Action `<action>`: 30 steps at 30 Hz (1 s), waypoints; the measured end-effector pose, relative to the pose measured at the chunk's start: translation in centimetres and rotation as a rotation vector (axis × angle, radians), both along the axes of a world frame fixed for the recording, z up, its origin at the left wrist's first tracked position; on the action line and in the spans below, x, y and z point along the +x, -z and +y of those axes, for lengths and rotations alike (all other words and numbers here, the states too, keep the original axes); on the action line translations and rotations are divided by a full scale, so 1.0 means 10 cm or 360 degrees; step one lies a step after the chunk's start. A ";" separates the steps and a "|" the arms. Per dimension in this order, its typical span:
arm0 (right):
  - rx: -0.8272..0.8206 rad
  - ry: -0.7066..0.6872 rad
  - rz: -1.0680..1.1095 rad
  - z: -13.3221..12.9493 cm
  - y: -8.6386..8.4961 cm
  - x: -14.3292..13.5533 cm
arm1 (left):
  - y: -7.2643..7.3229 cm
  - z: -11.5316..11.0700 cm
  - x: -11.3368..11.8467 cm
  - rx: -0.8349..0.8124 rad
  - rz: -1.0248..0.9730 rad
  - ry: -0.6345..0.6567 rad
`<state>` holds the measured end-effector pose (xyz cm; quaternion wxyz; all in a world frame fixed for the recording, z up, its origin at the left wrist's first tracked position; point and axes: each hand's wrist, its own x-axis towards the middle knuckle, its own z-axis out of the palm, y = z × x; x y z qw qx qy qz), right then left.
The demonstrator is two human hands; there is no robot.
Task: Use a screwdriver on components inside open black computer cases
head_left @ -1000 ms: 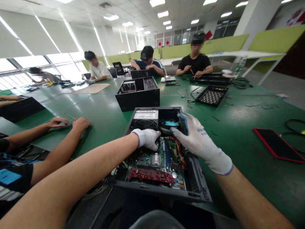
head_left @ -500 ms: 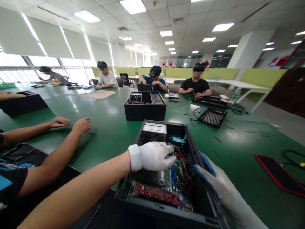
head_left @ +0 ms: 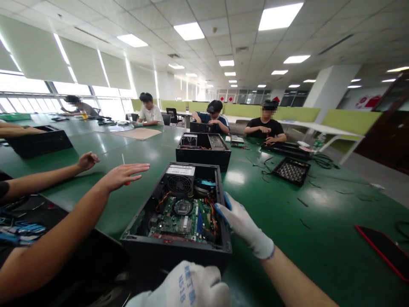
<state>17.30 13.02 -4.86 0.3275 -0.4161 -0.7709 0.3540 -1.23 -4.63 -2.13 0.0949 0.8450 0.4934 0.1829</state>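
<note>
An open black computer case (head_left: 225,226) stands on the green table in front of me, with a green motherboard (head_left: 179,217) and a power supply (head_left: 179,181) inside. My right hand (head_left: 239,219), in a white glove with blue-coated fingers, grips the right wall of the case over its rim. My left hand (head_left: 188,285), gloved too, is low in front of the near wall. Its fingers are curled, and what they hold, if anything, is hidden.
At left a co-worker's bare hand (head_left: 123,175) reaches towards the case with a screwdriver. Another open computer case (head_left: 203,157) stands behind mine. At right lie a black perforated panel (head_left: 291,171), loose cables and a red-edged black panel (head_left: 383,247). Several people sit around the table.
My left hand has left the inside of the case and come down to its near side. The case has shifted left and turned. The co-worker's hand at left has opened and moved closer.
</note>
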 end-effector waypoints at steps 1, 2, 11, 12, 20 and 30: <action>0.0005 -0.0043 -0.0009 0.06 -0.01 -0.17 | 0.14 0.01 0.01 0.0001 0.0006 -0.0039; -0.0007 -0.0086 -0.0038 0.11 -0.03 -0.34 | 0.30 0.03 0.03 0.0008 0.0007 -0.0104; 0.0046 -0.0365 -0.0253 0.43 0.01 -1.21 | 1.26 0.63 -0.01 0.0045 -0.0073 -0.0333; 0.0072 -0.0392 -0.0296 0.46 0.02 -1.21 | 1.32 0.66 -0.06 0.0081 -0.0113 -0.0373; 0.0252 -0.0124 -0.0852 1.30 0.06 -0.94 | 1.56 0.63 -0.19 0.0209 -0.0295 -0.0489; 0.0650 0.0261 -0.1293 2.56 -0.19 -0.97 | 1.64 0.68 -0.17 0.0285 -0.0293 -0.0568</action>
